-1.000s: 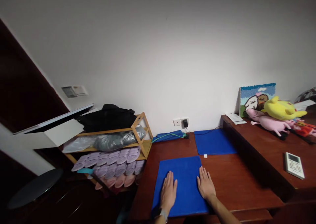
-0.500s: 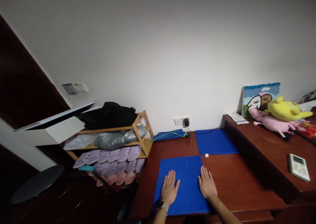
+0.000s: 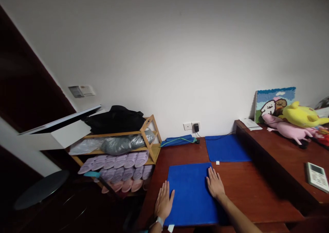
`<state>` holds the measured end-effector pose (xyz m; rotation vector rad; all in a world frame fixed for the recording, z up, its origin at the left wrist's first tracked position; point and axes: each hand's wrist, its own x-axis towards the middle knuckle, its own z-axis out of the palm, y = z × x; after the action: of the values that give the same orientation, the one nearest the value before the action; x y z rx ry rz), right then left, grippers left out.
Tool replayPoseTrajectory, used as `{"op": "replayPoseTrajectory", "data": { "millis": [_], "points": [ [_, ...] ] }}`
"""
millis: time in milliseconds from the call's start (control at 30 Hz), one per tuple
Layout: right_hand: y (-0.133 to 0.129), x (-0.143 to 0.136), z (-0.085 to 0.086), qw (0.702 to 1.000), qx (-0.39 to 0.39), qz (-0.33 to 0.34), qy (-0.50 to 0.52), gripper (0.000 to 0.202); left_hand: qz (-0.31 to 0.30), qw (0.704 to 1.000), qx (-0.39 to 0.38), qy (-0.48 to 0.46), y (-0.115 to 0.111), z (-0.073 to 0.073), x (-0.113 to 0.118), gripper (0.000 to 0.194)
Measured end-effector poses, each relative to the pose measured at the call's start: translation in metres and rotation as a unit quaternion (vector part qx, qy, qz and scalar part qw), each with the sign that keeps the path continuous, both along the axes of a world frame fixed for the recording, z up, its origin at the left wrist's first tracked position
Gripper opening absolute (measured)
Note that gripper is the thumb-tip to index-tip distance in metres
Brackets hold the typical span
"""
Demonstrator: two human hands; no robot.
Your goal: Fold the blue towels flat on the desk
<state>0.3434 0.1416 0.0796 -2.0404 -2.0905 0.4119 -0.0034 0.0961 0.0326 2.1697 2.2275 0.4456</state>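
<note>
A blue cloth (image 3: 191, 192) lies spread flat on the reddish-brown wooden table. Over its left edge rests my left hand (image 3: 164, 200), palm down with the fingers stretched out; a watch band circles that wrist. My right hand (image 3: 215, 183) lies flat on the cloth's upper right edge, fingers extended. Neither hand grips anything. At the cloth's lower left corner a small white tag (image 3: 171, 228) sticks out. A second blue cloth (image 3: 227, 148) is laid out farther back, with its own white tag (image 3: 217, 162) at the front edge.
A folded blue cloth (image 3: 177, 141) with a green cord lies by the wall, near a black plug (image 3: 196, 127). On the left stands a wooden rack (image 3: 147, 137) with slippers (image 3: 120, 161). Plush toys (image 3: 288, 128) and a calculator-like device (image 3: 317, 176) occupy the raised right surface.
My left hand has slid left across the cloth to its left edge, uncovering the white tag at the lower corner. My right hand stays at the right edge, slightly farther up.
</note>
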Motion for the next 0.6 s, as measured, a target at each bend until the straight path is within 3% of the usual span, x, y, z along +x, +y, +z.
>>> {"op": "replayPoseTrajectory", "data": {
  "millis": [233, 400, 500, 600],
  "points": [
    [0.015, 0.003, -0.007, 1.000, -0.002, 0.003, 0.017, 0.070, 0.002, 1.000, -0.011, 0.010, -0.001, 0.000, -0.002, 0.070],
    [0.015, 0.004, -0.011, 0.999, -0.004, -0.002, 0.034, 0.070, 0.006, 0.999, -0.035, 0.023, 0.001, 0.012, -0.002, 0.070],
    [0.016, 0.004, -0.012, 0.999, -0.003, -0.002, 0.041, 0.070, -0.013, 1.000, -0.012, 0.026, 0.011, 0.026, 0.026, 0.068],
    [0.017, 0.004, -0.013, 0.999, 0.001, -0.001, 0.040, 0.069, -0.121, 0.992, -0.024, 0.020, 0.030, 0.042, 0.089, 0.067]
  ]
}}
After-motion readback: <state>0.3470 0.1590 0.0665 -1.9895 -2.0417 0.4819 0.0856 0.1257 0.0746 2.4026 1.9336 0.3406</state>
